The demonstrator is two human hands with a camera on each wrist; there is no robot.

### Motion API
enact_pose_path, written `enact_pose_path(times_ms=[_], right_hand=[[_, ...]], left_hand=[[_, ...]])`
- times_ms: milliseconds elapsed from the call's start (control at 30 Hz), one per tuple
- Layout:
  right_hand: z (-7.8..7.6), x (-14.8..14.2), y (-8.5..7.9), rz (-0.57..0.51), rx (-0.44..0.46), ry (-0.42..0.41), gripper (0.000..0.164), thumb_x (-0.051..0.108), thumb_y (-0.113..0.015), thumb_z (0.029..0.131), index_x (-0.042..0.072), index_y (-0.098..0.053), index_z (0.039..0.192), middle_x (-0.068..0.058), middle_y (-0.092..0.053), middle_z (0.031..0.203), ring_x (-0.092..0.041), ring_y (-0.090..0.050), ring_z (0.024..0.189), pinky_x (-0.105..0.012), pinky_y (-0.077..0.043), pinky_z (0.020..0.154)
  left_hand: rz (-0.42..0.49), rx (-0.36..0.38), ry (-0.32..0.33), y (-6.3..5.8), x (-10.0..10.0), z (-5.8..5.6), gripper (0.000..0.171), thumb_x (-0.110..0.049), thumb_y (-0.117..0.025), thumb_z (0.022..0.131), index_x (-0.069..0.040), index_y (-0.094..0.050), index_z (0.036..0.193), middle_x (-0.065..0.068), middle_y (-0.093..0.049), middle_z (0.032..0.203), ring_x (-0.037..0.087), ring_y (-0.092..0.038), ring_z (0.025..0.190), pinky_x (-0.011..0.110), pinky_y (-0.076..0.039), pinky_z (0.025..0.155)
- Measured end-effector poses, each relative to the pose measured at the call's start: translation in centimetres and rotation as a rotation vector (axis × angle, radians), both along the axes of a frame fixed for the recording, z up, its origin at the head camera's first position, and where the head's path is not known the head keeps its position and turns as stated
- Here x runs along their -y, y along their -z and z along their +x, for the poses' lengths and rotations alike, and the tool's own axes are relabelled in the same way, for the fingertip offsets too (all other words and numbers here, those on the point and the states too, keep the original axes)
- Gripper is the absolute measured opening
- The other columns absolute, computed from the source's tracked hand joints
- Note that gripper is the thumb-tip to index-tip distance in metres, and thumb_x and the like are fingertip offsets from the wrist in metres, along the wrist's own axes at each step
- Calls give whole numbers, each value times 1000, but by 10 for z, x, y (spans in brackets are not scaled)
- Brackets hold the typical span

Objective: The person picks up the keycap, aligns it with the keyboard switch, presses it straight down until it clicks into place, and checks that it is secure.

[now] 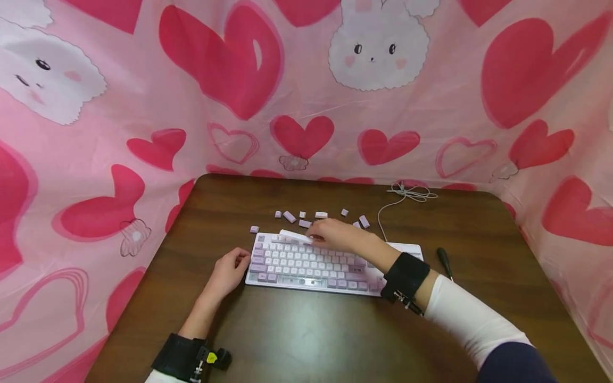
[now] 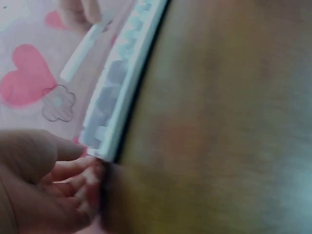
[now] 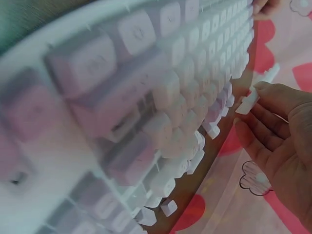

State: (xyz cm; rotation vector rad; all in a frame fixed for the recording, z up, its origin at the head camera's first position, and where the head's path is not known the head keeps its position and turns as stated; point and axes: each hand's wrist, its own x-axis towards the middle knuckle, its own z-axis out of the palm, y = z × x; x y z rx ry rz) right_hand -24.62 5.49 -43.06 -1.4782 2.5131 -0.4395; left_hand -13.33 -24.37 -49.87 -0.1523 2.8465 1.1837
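A white keyboard with white and lilac keycaps lies across the table. Over its back left part, my right hand pinches a long white spacebar keycap between thumb and fingers. In the right wrist view the held spacebar keycap tilts above the keyboard's back edge. At the front row a see-through gap shows where no long key sits. My left hand holds the keyboard's left edge, thumb and curled fingers at its end in the left wrist view.
Several loose lilac and white keycaps lie behind the keyboard. A white cable, bundled at the back right, runs to the keyboard. To the right lies a black-handled tool. A pink heart-patterned curtain stands behind the wooden table.
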Motion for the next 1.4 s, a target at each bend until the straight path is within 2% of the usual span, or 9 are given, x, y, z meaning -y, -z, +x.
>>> enact_pose_path(times_ms=[133, 200, 333, 467, 633, 767, 933, 1100, 1400], right_hand=[[14, -10, 1, -45, 2, -33, 17, 7, -69, 98, 2, -74, 113, -3, -67, 92, -12, -57, 82, -29, -51, 78], [20, -13, 2, -56, -11, -53, 21, 6, -68, 98, 0, -74, 117, -6, -71, 99, -14, -63, 87, -30, -54, 83], [32, -15, 4, -61, 9, -65, 19, 5, -68, 97, 1, -75, 115, -6, -73, 103, -15, -67, 92, -30, -56, 84], [41, -14, 3, -31, 45, -62, 15, 7, -68, 98, 5, -75, 111, 0, -68, 94, -8, -58, 83, -26, -53, 78], [49, -13, 5, 2, 76, -67, 16, 9, -70, 98, 5, -74, 112, 1, -68, 91, -6, -57, 79, -25, -52, 77], [51, -13, 10, 8, 96, -81, 16, 10, -71, 98, 4, -73, 112, 1, -67, 87, -7, -56, 76, -25, -51, 75], [54, -15, 14, 1, 120, -55, 13, 12, -71, 99, 6, -74, 110, 1, -70, 91, -7, -59, 80, -28, -53, 79], [57, -15, 19, -58, 97, -52, 7, 11, -70, 99, 7, -74, 104, -1, -73, 96, -9, -63, 84, -30, -54, 82], [61, -13, 21, -83, 67, -57, 7, 12, -72, 98, 7, -74, 102, -2, -72, 96, -12, -66, 87, -30, -55, 84]], left_hand=[[-38, 78, 45, -15, 2, -1, 26, -17, -57, 106, 3, -66, 121, 17, -70, 108, 31, -62, 97, 53, -53, 94], [-82, 37, 63, -23, 0, -1, 27, -17, -56, 107, 3, -66, 121, 19, -70, 111, 34, -63, 99, 55, -52, 94], [-106, -124, 110, -35, -10, -1, 24, -14, -60, 105, 2, -69, 120, 18, -70, 109, 33, -64, 97, 52, -54, 90], [-50, -177, 253, -41, -22, 1, 27, -18, -68, 101, -5, -71, 125, 9, -68, 109, 23, -60, 93, 41, -56, 84], [-20, -171, 409, -36, -35, 0, 29, -26, -71, 100, -11, -73, 124, 0, -70, 109, 16, -60, 94, 37, -56, 86], [-28, -228, 480, -28, -39, 2, 24, -24, -76, 96, -12, -76, 117, -4, -70, 103, 15, -59, 91, 37, -54, 84], [-83, -283, 496, -24, -42, 3, 18, -22, -80, 92, -14, -78, 108, -6, -67, 97, 14, -58, 88, 35, -53, 80], [-130, -283, 491, -21, -43, 3, 14, -22, -82, 91, -16, -77, 103, -9, -64, 92, 12, -55, 87, 31, -52, 77], [-188, -284, 539, -15, -43, 3, 14, -21, -83, 90, -16, -75, 100, -8, -62, 92, 12, -53, 88, 32, -51, 80]])
